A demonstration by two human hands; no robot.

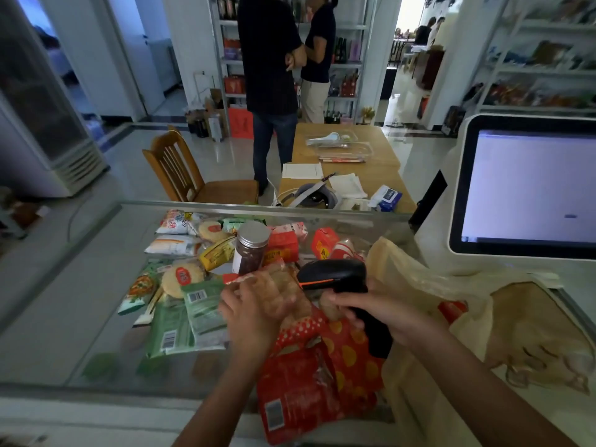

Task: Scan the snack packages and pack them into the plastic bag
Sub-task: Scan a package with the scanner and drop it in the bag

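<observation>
Scanner (pixel 335 275), curved black, fills grip of right hand (pixel 380 312); left hand (pixel 254 317) clutches crinkly clear packet (pixel 283 285).

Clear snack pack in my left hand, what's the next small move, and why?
Probably tilt the clear snack pack until its barcode faces the scanner. The left hand holds the pack right beside the scanner's head, the right hand grips the scanner, yet no barcode shows on the pack's upper side. The plastic bag lies just to the right.
</observation>
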